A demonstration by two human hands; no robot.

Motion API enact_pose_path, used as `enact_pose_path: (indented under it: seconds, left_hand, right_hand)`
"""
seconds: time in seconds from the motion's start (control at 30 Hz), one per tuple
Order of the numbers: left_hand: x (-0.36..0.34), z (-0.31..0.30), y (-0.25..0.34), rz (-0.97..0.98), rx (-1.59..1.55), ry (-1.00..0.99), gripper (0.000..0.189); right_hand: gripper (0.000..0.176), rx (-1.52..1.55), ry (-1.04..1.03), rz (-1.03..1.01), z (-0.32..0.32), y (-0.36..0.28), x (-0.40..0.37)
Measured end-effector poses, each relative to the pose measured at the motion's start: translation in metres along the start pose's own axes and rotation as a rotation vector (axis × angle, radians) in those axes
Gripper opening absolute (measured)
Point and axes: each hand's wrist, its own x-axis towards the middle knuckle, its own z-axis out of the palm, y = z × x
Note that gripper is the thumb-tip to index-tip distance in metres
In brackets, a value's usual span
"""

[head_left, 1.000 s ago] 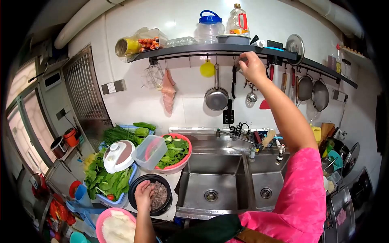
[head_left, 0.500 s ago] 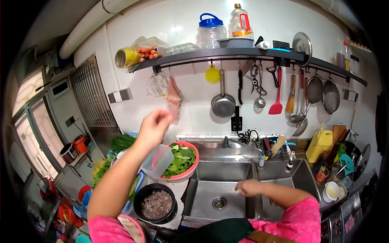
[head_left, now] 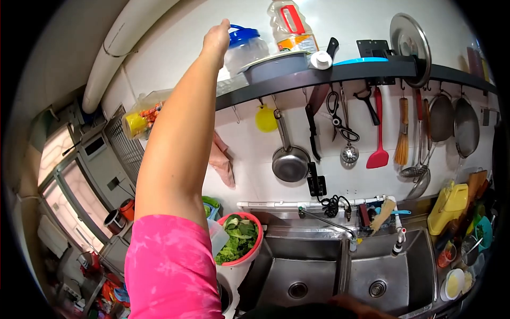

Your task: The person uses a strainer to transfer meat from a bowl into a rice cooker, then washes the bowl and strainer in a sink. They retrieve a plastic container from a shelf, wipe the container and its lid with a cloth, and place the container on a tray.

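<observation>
My left hand (head_left: 217, 38) is stretched up to the shelf, its fingers closed at the blue carrying handle of a clear plastic jar (head_left: 247, 53) with a blue lid. My forearm hides part of the shelf and the jar's left side. The jar stands beside a grey basin (head_left: 276, 67) and a large clear bottle (head_left: 291, 26) with a red handle. At the bottom edge, a dark, blurred part of my right hand or arm (head_left: 353, 304) shows in front of the sink; its fingers cannot be made out.
Below the dark shelf (head_left: 366, 70) hang a small saucepan (head_left: 291, 164), scissors (head_left: 333, 109), a red spatula (head_left: 377, 158) and strainers. A double steel sink (head_left: 313, 282) lies underneath. Left of it stands a pink-rimmed bowl (head_left: 259, 242) of leafy greens; a yellow jug (head_left: 449, 210) is at right.
My left hand has risen from above the counter to the jar's handle on the shelf. The view has tilted up, and my right hand has dropped from the sink to the bottom edge.
</observation>
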Motion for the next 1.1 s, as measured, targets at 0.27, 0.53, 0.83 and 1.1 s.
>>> enact_pose_path:
  seconds: [0.27, 0.53, 0.83, 1.1]
  left_hand:
    - [0.037, 0.036, 0.008, 0.064, 0.203, -0.097, 0.065]
    - [0.088, 0.029, -0.015, 0.087, -0.079, 0.174, 0.06]
    - [0.081, -0.134, 0.054, 0.657, 0.07, 0.539, 0.051]
    - [-0.138, -0.197, 0.08, 0.33, 0.008, 0.103, 0.035]
  right_hand:
    - [0.028, 0.275, 0.114, 0.063, 0.046, 0.101, 0.028]
    - [0.031, 0.235, 0.315, 0.112, 0.015, 0.047, 0.017]
    - [0.023, 0.004, 0.011, 0.007, -0.011, 0.037, 0.034]
    - [0.012, -0.403, 0.347, -0.551, -0.031, -0.148, 0.026]
